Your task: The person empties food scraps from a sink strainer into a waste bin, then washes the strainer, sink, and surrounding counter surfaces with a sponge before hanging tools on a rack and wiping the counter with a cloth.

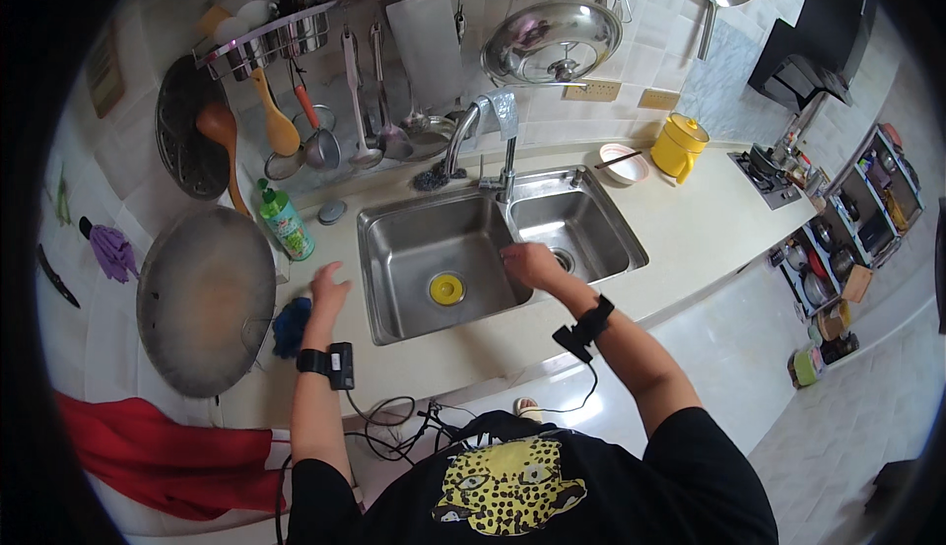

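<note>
My left hand (329,291) hovers left of the steel double sink (373,279), its fingers apart and nothing in them. Just below it on the counter lies a dark blue scrubber (292,327). A green pump bottle of liquid soap (287,223) stands beyond that hand. My right hand (530,264) is over the divider between the two basins, with its fingers curled. Whether it holds anything is hidden from this angle. In the left basin a yellow drain stopper (446,289) covers the outlet. The chrome faucet (506,168) rises behind the divider, its spout wrapped in clear plastic.
A large wok (207,301) leans at the left. Ladles and spatulas (369,124) hang along the back wall beside a pot lid (553,42). A striped bowl (624,164) with chopsticks and a yellow lidded pot (678,147) stand right of the sink. Cables (403,427) dangle before me.
</note>
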Action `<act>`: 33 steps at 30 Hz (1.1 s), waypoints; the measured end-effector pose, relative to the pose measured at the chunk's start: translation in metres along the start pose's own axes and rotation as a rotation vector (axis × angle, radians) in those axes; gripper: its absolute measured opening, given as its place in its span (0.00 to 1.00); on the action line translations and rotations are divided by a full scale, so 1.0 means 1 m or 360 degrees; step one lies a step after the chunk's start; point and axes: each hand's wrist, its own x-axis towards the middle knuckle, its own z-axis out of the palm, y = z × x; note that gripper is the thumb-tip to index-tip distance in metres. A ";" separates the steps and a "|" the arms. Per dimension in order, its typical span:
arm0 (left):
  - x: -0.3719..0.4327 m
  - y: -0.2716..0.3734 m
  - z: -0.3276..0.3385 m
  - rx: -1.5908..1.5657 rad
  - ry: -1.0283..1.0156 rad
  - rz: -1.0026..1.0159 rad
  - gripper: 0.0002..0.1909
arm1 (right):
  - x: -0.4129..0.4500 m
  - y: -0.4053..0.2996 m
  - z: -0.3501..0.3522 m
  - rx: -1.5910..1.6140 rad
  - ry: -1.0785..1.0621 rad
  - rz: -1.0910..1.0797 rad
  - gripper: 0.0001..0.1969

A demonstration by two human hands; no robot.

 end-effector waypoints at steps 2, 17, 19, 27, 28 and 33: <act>0.000 0.086 0.026 -0.0827 -0.0235 -0.0123 0.18 | 0.020 0.014 -0.031 -0.0063 0.0017 0.0078 0.14; 0.042 0.192 0.110 -0.1217 -0.0415 -0.0764 0.13 | 0.259 0.105 0.107 -0.0878 -0.0055 -0.0641 0.17; 0.030 0.186 0.106 -0.1195 -0.0372 -0.0780 0.13 | 0.285 0.105 0.132 -0.1164 -0.0004 -0.0841 0.16; -0.009 0.180 0.095 -0.1156 -0.0257 -0.0938 0.14 | 0.293 0.118 0.139 -0.0162 -0.0042 -0.0581 0.12; -0.021 0.183 0.081 -0.1070 -0.0219 -0.0995 0.14 | 0.270 0.090 0.120 -0.0180 -0.0035 -0.0828 0.12; 0.021 0.251 0.075 -0.0820 -0.0419 -0.0809 0.15 | 0.206 0.121 0.057 0.0727 -0.0421 -0.0380 0.12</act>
